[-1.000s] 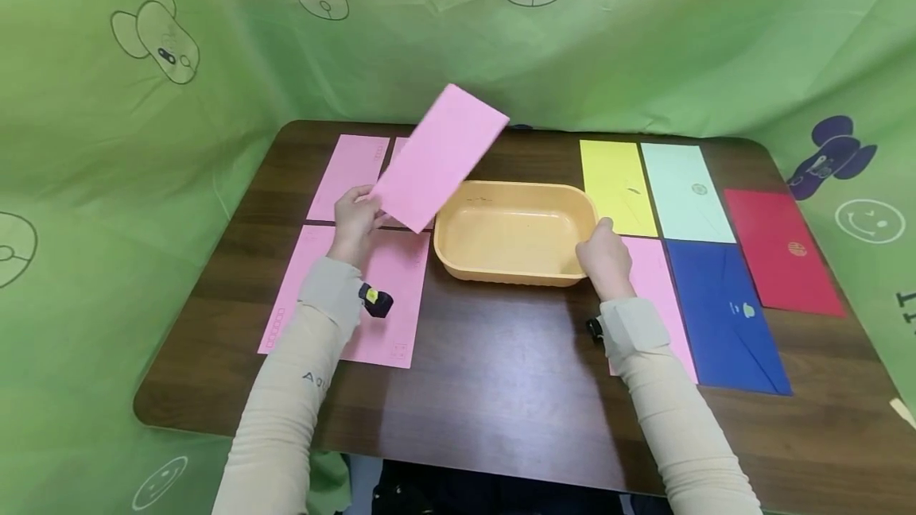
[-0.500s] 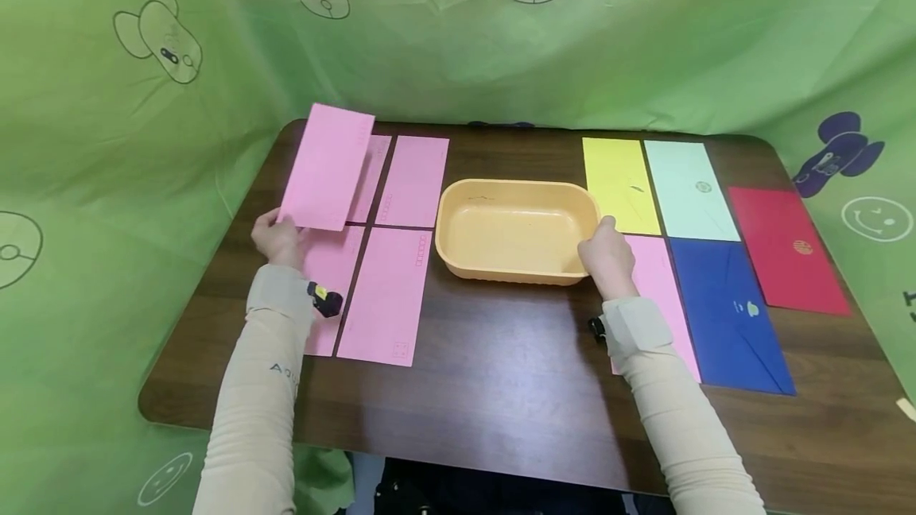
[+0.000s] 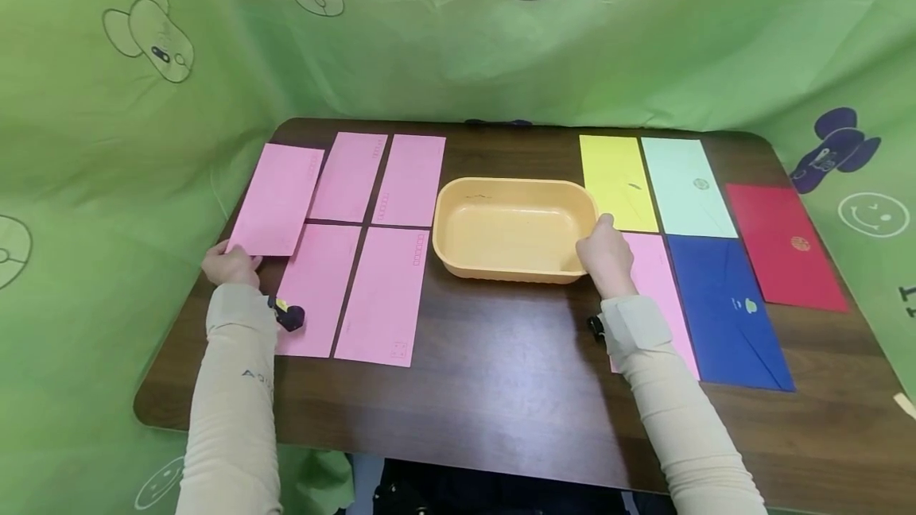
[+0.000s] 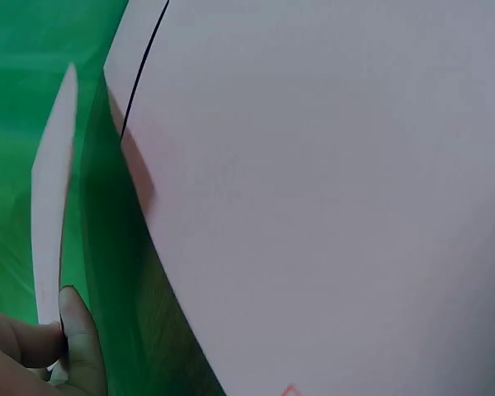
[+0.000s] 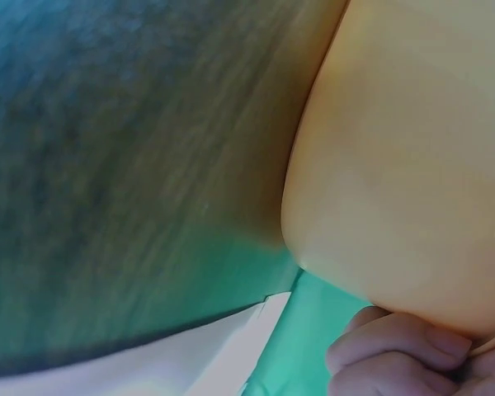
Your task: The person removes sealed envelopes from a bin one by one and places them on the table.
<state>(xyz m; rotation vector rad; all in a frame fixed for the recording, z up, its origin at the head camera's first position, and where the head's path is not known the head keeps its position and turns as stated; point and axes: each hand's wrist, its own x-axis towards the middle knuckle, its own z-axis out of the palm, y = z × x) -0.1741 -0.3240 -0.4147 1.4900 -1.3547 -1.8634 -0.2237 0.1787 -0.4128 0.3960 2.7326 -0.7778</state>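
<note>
At the table's left, my left hand [image 3: 232, 265] pinches the near edge of a pink envelope [image 3: 277, 201], thumb on one face and fingers on the other. The left wrist view shows that envelope [image 4: 54, 198] edge-on between thumb and finger. It overlaps the left side of the laid-out pink envelopes in the head view. My right hand [image 3: 607, 257] grips the right rim of a yellow-orange plastic basin [image 3: 515, 270], its curled fingers [image 5: 396, 355] showing under the rim in the right wrist view. Nothing lies inside the basin.
Several pink envelopes [image 3: 379, 292] lie in two rows left of the basin. To its right are a yellow envelope [image 3: 617, 181], a pale mint one [image 3: 687, 189], a red one [image 3: 783, 249], a blue one [image 3: 726, 312] and a pink one [image 3: 654, 284]. Green cloth [image 3: 429, 46] hangs behind.
My left hand has carried the pink envelope leftward from beside the basin and lowered it toward the table's left edge. My right hand has stayed on the basin rim.
</note>
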